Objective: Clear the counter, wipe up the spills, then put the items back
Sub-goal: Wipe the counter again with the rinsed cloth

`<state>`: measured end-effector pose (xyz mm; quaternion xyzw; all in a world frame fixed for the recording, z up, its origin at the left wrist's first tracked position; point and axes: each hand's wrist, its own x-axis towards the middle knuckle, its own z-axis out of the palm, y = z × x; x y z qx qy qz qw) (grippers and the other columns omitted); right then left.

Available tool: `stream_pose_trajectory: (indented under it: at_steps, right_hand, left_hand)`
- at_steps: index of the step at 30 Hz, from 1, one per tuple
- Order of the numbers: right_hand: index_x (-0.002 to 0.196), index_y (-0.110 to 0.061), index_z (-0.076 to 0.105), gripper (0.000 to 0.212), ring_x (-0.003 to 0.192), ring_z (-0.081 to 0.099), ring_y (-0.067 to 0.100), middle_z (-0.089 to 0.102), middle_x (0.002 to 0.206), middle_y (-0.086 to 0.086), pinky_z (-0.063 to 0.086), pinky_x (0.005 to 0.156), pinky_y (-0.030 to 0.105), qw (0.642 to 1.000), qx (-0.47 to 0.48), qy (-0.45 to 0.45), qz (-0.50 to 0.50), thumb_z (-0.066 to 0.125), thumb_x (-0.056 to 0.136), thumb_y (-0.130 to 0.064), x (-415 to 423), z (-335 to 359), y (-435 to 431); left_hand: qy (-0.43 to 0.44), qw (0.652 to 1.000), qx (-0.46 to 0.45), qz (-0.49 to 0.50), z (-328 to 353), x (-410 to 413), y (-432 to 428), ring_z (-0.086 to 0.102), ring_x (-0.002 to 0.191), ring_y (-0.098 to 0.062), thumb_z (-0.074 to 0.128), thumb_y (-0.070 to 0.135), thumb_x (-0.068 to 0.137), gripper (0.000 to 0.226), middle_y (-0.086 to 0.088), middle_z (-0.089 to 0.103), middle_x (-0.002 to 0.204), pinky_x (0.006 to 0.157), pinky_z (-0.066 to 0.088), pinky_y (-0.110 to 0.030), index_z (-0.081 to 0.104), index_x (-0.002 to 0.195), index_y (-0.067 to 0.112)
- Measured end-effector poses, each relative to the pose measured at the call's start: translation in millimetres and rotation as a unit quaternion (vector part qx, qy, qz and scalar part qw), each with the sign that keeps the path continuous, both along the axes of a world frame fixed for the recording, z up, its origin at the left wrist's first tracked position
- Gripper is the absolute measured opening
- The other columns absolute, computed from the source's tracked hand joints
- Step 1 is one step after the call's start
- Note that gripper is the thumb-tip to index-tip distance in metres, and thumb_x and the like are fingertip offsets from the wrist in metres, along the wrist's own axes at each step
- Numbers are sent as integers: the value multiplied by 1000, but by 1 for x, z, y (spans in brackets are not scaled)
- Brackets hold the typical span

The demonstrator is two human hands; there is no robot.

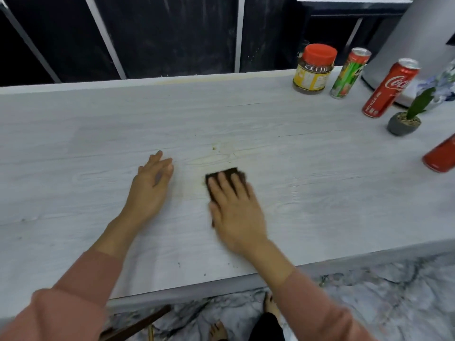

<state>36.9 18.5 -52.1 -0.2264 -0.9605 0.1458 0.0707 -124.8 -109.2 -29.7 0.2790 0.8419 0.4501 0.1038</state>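
I am in the wiping step. My right hand (pixel 234 207) lies flat on the dark pad (pixel 231 171), fingers straight and spread, pressing it to the counter (pixel 73 143) rather than gripping it; the hand is blurred, which I take for a stroke in progress. My left hand (pixel 151 185) rests just beside it on the bare top, fingers loose, holding nothing. The pad sits near the middle of the counter, just on my side of a pale yellowish stain (pixel 221 153) with a few brown specks at its far edge. More dark crumbs (pixel 205 274) lie by the near edge. The cleared items stand well apart at the far right: a jar (pixel 314 68), a green can (pixel 349 73), a cola can (pixel 390 88), a small plant (pixel 405 121), and another red can (pixel 442 156) cut off by the frame. The clearing looks done and the putting back not begun. Next, I judge, the pad should be pushed away from me across the stain with firm, even pressure, then drawn back over the crumbs, gathering them instead of sweeping them off the edge.
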Motion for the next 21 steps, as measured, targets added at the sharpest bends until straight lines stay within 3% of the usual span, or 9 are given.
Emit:
stream_pose_trajectory:
  at_steps: [2,4,9,11,16,19,21]
  right_hand:
    - [152,-29,20,53,147,13,21,21,158,-5,7,117,44,997,-13,3,76,19,101,-42,33,3,-38]
    - [151,-34,20,51,147,12,15,20,158,-10,7,117,44,996,-3,7,88,22,101,-44,58,3,-29]
    - [152,-32,13,57,148,4,21,12,161,-4,2,120,44,994,18,-40,-103,15,98,-49,28,3,95]
    - [153,-27,12,56,148,3,26,12,161,0,2,120,46,992,19,-46,-120,19,100,-45,-17,2,117]
    - [153,-25,9,57,148,2,26,10,161,0,-1,120,45,999,28,-44,-3,15,101,-45,-89,0,52]
    - [153,-31,9,57,148,1,19,9,161,-7,-1,120,42,994,26,-22,108,9,98,-48,-43,6,4]
    - [152,-34,11,53,148,0,16,7,160,-7,-2,120,40,992,10,-9,128,13,100,-47,-8,5,9]
  left_hand:
    - [78,992,-102,-8,-7,-6,-17,10,146,-12,32,41,101,52,0,20,158,120,-2,-36,38,145,16]
    - [130,972,-195,-15,-19,-9,-28,6,148,-16,25,45,101,56,-2,15,160,120,-3,-38,26,150,18]
    - [170,956,-238,-1,-27,-6,-25,6,148,-18,22,45,101,57,-3,14,160,120,-2,-40,21,152,18]
    - [177,953,-246,1,-26,-6,-23,7,148,-19,21,44,101,56,-3,14,160,120,-1,-41,21,152,18]
    - [175,953,-248,-1,-25,-7,-25,5,148,-18,20,44,101,56,-2,14,160,120,-1,-41,21,152,19]
    - [175,955,-242,-2,-25,-8,-26,5,148,-16,21,44,101,56,-1,14,160,121,-1,-40,20,152,20]
    - [172,956,-237,0,-25,-8,-26,5,148,-16,22,44,101,56,0,15,160,121,-1,-39,21,152,21]
